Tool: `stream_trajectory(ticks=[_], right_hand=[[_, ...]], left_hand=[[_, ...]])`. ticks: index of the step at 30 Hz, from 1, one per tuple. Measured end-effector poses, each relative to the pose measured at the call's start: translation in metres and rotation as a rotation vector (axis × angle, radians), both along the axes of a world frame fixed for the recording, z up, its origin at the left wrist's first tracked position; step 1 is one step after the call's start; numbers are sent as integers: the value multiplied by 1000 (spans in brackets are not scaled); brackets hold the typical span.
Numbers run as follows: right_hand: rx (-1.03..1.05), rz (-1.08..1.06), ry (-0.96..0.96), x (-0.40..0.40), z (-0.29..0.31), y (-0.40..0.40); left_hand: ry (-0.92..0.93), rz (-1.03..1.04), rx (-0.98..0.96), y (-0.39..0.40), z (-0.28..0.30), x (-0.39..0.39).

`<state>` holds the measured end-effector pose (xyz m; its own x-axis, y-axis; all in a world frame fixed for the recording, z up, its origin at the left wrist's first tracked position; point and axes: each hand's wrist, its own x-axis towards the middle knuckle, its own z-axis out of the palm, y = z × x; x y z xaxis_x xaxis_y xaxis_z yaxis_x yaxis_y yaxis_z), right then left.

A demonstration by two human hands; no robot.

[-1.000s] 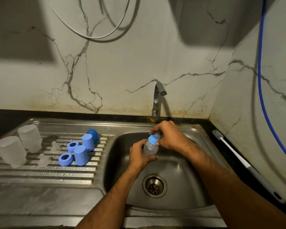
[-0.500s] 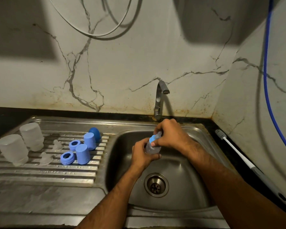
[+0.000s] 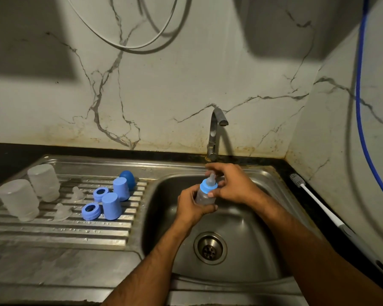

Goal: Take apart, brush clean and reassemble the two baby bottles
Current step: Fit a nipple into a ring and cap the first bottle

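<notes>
On the far left of the ribbed steel draining board (image 3: 53, 228) two frosted clear plastic bottle bodies (image 3: 18, 199) stand upside down, one just behind the other. Beside them lie two clear silicone teats (image 3: 62, 210), small and hard to make out against the metal. Next come two blue plastic screw rings (image 3: 91, 211), lying flat with their dark holes facing up, and just right of those two blue plastic caps (image 3: 111, 206) standing mouth down. A darker blue rounded piece (image 3: 128, 178) sits behind the rear cap, touching it or nearly so; I cannot tell what it is.

Over the stainless steel sink basin (image 3: 241, 239), below the curved metal tap (image 3: 215, 133), the left hand (image 3: 191, 205) is wrapped round the body of a small clear baby bottle (image 3: 205, 196), holding it tilted slightly. The bottle carries a light blue collar (image 3: 208, 187) with a clear teat (image 3: 211, 178) poking up. The right hand (image 3: 232, 184) pinches the collar with thumb below and fingers arched over the teat. The round drain (image 3: 210, 248) lies beneath.

On the dark counter at the right a long white-handled bottle brush (image 3: 318, 206) lies slanting, bristles toward the wall, with a blue hose (image 3: 359, 107) hanging down the marble above it.
</notes>
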<state>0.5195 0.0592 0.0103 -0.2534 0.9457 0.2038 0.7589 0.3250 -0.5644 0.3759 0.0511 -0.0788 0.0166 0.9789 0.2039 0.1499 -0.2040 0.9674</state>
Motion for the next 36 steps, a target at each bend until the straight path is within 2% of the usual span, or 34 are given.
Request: stream_trajectory(ticks=[4,11,16,23,29,36], right_hand=[[53,-57,82,0,-15,-1],[90,-89,57,-2,-15,-2],[-21,-12,240,2,-16,2],[67,-114,172,-7,-27,-3],[2,-43,332,1,-26,-2],[48,-152,269,-6,-32,-7]], left_hand=[[-1,-11,7,-1,0,1],[-11,-17,0,-1,0,0],[-48,-2,-29,0,1,0],[-30,-20,-3,-2,1,0],[-38,-10,-10,0,1,0],[-36,-29,-16,-1,2,-1]])
